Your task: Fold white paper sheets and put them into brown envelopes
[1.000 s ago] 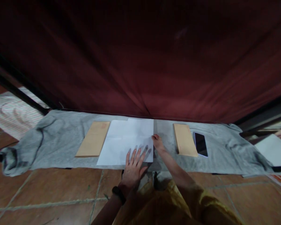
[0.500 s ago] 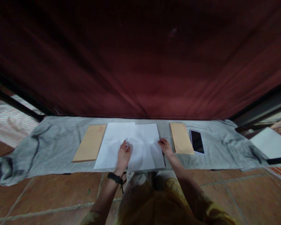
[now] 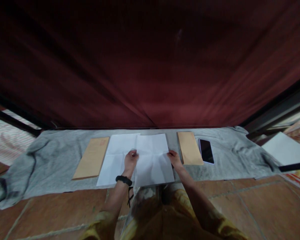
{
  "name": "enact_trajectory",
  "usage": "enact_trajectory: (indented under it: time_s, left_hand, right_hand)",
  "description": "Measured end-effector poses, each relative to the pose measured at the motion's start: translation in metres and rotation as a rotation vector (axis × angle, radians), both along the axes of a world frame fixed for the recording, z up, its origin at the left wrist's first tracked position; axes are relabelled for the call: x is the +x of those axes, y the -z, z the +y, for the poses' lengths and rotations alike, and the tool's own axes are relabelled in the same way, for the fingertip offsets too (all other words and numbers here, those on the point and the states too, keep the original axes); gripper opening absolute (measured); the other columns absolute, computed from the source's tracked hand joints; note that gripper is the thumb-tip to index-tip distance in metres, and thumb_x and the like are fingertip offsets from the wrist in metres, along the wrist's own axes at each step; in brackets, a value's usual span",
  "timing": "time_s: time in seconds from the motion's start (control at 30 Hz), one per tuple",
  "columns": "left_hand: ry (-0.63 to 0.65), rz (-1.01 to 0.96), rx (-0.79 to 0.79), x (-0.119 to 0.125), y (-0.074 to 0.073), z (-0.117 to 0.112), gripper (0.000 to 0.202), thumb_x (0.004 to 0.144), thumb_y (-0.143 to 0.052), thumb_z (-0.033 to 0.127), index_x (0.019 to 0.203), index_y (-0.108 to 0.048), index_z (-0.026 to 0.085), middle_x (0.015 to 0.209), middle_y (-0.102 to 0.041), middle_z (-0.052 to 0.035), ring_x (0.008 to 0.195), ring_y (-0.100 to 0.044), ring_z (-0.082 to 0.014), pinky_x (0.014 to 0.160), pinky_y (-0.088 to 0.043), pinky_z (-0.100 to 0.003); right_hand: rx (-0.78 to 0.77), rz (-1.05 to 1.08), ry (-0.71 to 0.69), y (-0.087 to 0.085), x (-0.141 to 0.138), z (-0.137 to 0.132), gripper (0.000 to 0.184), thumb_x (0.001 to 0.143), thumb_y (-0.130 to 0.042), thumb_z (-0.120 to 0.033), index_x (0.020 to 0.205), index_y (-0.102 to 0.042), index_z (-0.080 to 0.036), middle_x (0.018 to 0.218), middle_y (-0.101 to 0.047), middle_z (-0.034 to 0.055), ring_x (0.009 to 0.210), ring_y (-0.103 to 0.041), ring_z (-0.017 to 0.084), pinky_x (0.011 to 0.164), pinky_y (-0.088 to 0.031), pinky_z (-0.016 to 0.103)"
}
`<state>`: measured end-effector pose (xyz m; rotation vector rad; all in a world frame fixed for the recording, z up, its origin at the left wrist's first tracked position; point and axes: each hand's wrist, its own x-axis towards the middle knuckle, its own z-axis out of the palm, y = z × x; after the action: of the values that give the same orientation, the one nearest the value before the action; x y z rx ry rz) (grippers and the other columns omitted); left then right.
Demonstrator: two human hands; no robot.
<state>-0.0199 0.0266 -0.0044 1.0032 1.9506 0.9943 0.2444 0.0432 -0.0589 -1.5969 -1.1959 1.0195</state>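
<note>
Two white paper sheets lie side by side on a grey cloth spread on the floor. My left hand pinches the left edge of the right-hand creased sheet, where it overlaps the left sheet. My right hand grips the same sheet's right edge. Both hands have their fingers closed on the paper. A black band is on my left wrist.
A tan envelope lies left of the sheets, another tan envelope to the right, with a dark phone beside it. A maroon curtain hangs behind. A white sheet is at far right. Tiled floor in front.
My left hand lifted from lying flat on the paper and now pinches the sheet's left edge. My right hand shifted to the right edge. The right sheet has slid slightly nearer.
</note>
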Motion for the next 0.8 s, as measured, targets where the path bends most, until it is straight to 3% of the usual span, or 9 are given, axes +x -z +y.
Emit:
enact_trajectory:
  time_s: [0.13,0.23,0.33,0.4,0.5,0.57,0.8]
  left_hand:
    - [0.093,0.129,0.008,0.011,0.0,0.0,0.008,0.076,-0.06,0.017,0.081,-0.067,0.019,0.072,-0.069,-0.0015,0.074,-0.066,-0.0195,0.073,-0.05,-0.029]
    - [0.149,0.202,0.008,0.027,-0.001,-0.008,0.015,0.08,-0.058,0.017,0.089,-0.07,0.017,0.078,-0.072,-0.0051,0.076,-0.068,-0.0218,0.077,-0.052,-0.033]
    - [0.191,0.279,0.054,0.043,-0.002,-0.024,0.029,0.086,-0.054,0.017,0.108,-0.071,0.016,0.101,-0.074,-0.0114,0.096,-0.068,-0.0249,0.092,-0.051,-0.037]
    - [0.24,0.454,0.137,0.048,-0.001,-0.037,0.038,0.09,-0.048,0.016,0.123,-0.067,0.014,0.12,-0.069,-0.0159,0.113,-0.063,-0.0276,0.102,-0.047,-0.042]
    - [0.32,0.76,0.222,0.042,0.005,-0.053,0.045,0.093,-0.044,0.015,0.134,-0.062,0.016,0.142,-0.059,-0.017,0.133,-0.052,-0.0319,0.109,-0.042,-0.05]
    - [0.354,0.862,0.205,0.031,0.011,-0.059,0.045,0.094,-0.045,0.02,0.137,-0.06,0.018,0.149,-0.054,-0.0145,0.14,-0.045,-0.0336,0.113,-0.039,-0.053]
    - [0.404,0.933,0.144,0.013,0.021,-0.062,0.047,0.098,-0.041,0.025,0.141,-0.058,0.018,0.151,-0.053,-0.0131,0.142,-0.045,-0.0327,0.115,-0.036,-0.053]
  right_hand:
    - [0.023,-0.012,0.018,-0.003,0.007,-0.009,0.026,0.071,-0.057,-0.044,0.073,-0.064,-0.02,0.065,-0.064,0.0011,0.065,-0.058,0.018,0.06,-0.047,0.028]
    - [0.039,-0.056,0.034,-0.006,0.016,-0.018,0.025,0.07,-0.057,-0.046,0.073,-0.061,-0.021,0.06,-0.058,-0.0008,0.061,-0.054,0.018,0.058,-0.044,0.029]
    - [0.052,-0.103,0.042,-0.007,0.026,-0.026,0.026,0.071,-0.056,-0.048,0.072,-0.058,-0.022,0.058,-0.053,-0.0019,0.058,-0.05,0.017,0.058,-0.042,0.03]
    - [0.058,-0.122,0.038,-0.007,0.03,-0.029,0.029,0.072,-0.056,-0.051,0.073,-0.059,-0.022,0.061,-0.054,-0.0013,0.059,-0.05,0.017,0.059,-0.042,0.031]
    - [0.057,-0.135,0.026,-0.007,0.032,-0.03,0.033,0.072,-0.056,-0.054,0.073,-0.059,-0.021,0.062,-0.055,-0.0007,0.059,-0.05,0.017,0.059,-0.041,0.031]
    - [0.057,-0.135,0.021,-0.008,0.031,-0.03,0.033,0.073,-0.056,-0.054,0.072,-0.059,-0.021,0.061,-0.054,-0.0009,0.058,-0.049,0.017,0.058,-0.04,0.03]
    - [0.06,-0.105,0.04,-0.007,0.028,-0.028,0.028,0.072,-0.056,-0.048,0.074,-0.061,-0.02,0.06,-0.055,-0.0008,0.059,-0.049,0.017,0.058,-0.041,0.03]
